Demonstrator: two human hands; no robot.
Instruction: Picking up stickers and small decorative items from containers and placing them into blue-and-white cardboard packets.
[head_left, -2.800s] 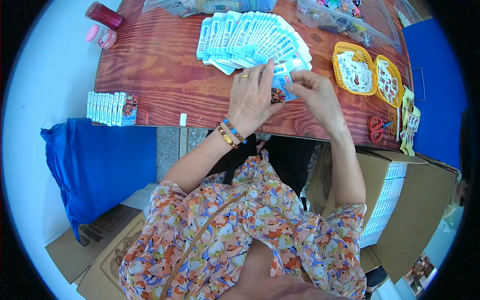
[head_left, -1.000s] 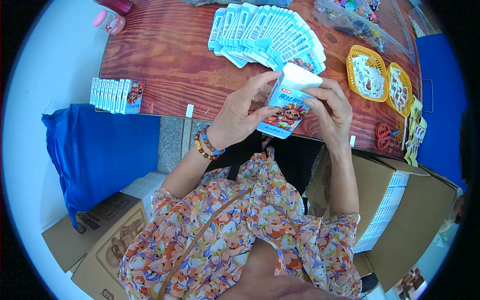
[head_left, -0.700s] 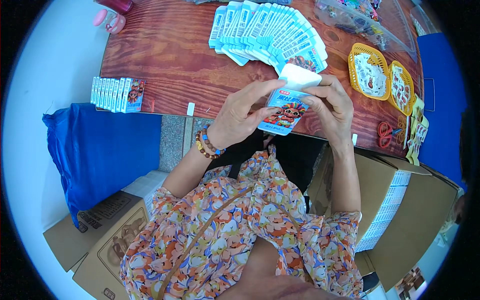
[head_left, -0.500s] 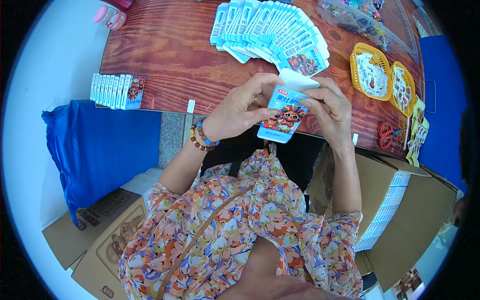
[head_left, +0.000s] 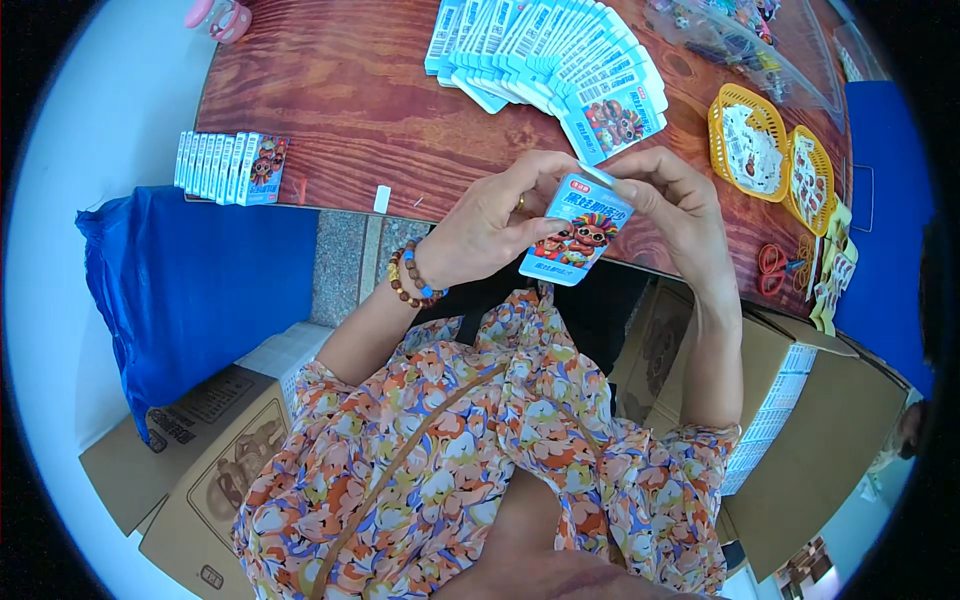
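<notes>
Blue carton (head_left: 574,231) pinched by left hand (head_left: 487,226) and right hand (head_left: 672,212), flap seemingly half-closed | done: row (head_left: 230,168) | left: flat fan (head_left: 556,62)

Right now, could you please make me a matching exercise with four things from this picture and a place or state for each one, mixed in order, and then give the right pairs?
Things
1. small blue carton
2. fan of flat cartons
3. row of folded cartons
4. yellow baskets

Places or states
A. standing side by side near the left edge of the wooden table
B. held between the left hand and the right hand
C. on the right part of the table, beside the scissors
D. spread flat at the far middle of the table

Pairs: 1-B, 2-D, 3-A, 4-C
</notes>
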